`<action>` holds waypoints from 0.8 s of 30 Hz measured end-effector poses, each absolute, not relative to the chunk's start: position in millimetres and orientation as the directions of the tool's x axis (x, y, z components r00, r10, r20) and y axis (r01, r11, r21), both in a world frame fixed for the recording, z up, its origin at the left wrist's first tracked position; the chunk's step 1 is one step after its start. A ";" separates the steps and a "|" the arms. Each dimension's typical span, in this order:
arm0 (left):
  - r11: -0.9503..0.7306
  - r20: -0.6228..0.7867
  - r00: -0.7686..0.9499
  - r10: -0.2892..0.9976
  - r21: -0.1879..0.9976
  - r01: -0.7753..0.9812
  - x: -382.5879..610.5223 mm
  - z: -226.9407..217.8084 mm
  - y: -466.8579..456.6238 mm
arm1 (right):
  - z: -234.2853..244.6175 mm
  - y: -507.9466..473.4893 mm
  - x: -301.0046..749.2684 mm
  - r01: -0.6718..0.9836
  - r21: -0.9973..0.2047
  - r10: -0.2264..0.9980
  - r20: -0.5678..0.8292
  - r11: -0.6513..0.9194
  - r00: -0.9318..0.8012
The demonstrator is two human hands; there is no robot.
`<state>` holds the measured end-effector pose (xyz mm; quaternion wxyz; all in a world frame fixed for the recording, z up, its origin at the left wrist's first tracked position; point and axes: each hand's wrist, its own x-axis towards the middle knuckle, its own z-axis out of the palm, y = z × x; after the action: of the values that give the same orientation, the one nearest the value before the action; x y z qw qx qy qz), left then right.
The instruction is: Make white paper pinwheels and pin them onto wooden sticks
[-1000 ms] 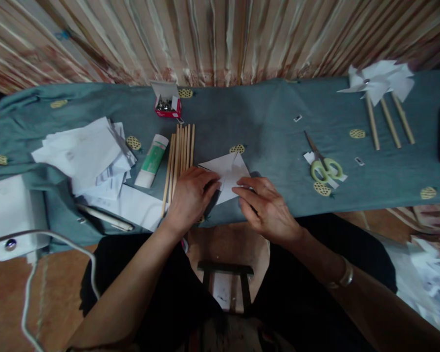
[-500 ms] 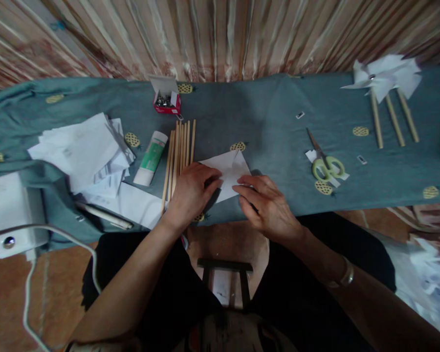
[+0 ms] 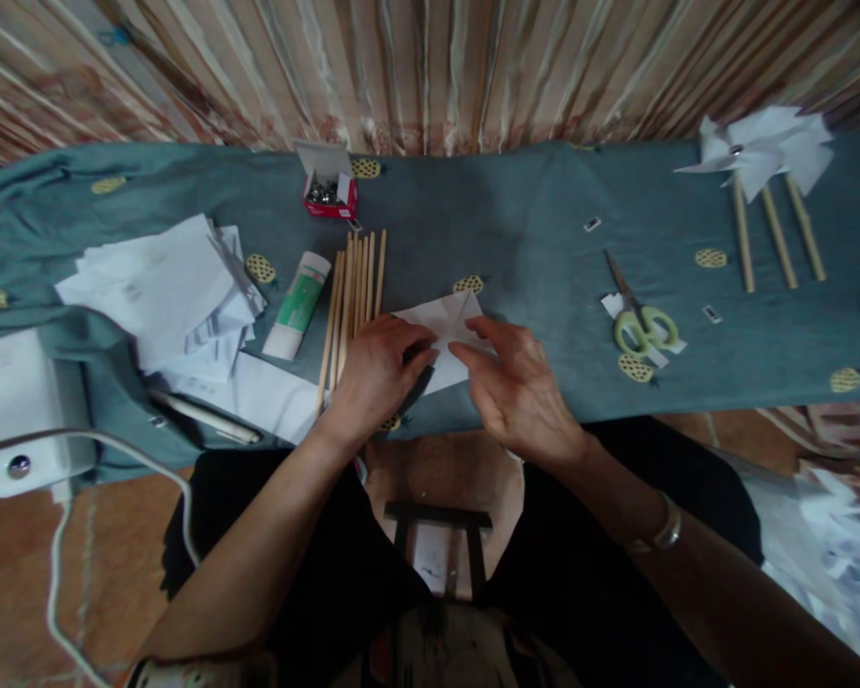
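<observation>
A square of white paper (image 3: 450, 371) with cut or crease lines toward its corners lies on the cloth in front of me. My left hand (image 3: 381, 371) grips its left side, thumb and fingers pinched at the edge. Over the right side of the sheet is my right hand (image 3: 522, 390), its thumb and forefinger apart, tips at or just above the paper. Whether those tips touch it is hard to see. Several wooden sticks (image 3: 358, 277) lie just beyond my left hand, beside a white and green glue tube (image 3: 297, 306).
Left are a paper stack (image 3: 150, 287), a pen (image 3: 204, 417) and a white device (image 3: 29, 401) with a cable. A red box (image 3: 330, 196) of small metal pieces stands behind. Right are green-handled scissors (image 3: 641, 320) over paper scraps and several white paper pinwheels (image 3: 756, 148) on sticks.
My right hand has shifted slightly up and left over the paper, and its thumb and forefinger have spread. My left hand stays at the left edge. The view has moved a little.
</observation>
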<state>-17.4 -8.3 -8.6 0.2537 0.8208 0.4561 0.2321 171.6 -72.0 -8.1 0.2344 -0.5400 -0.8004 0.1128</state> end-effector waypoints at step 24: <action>-0.552 0.270 0.494 0.826 0.563 0.615 -23.2 -9.0 -18.3 | -15.9 -62.2 151.0 0.795 -0.466 0.921 0.234 0.387 -0.312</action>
<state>-23.2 -18.3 -9.0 0.2009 0.8407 0.4286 0.2631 151.0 -62.2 -15.9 0.2358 -0.5372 -0.7988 0.1331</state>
